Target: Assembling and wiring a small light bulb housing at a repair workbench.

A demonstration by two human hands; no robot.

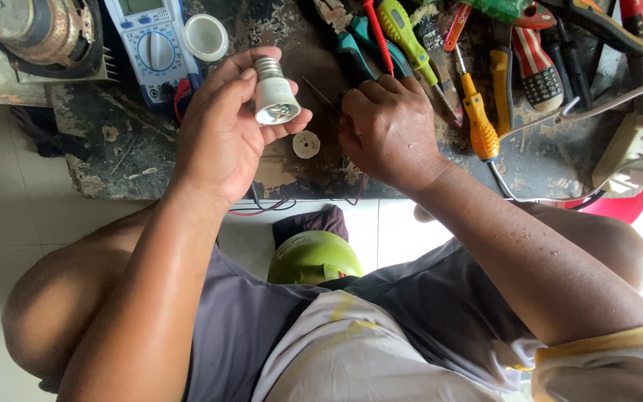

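Note:
My left hand [221, 134] holds a white bulb base [274, 97] with a metal screw cap, its open end turned toward me. My right hand [388, 130] rests knuckles-up on the worn dark worktop [120, 141], fingers curled down near a thin metal rod [321, 93]; what the fingers pinch is hidden. A small round white disc [306, 144] lies on the worktop between the two hands.
A blue multimeter [150, 45] and a white dome cover [205, 36] sit at the back left. Several screwdrivers and pliers [478, 112] crowd the back right. A green cylinder top [314, 257] stands between my knees below the worktop's edge.

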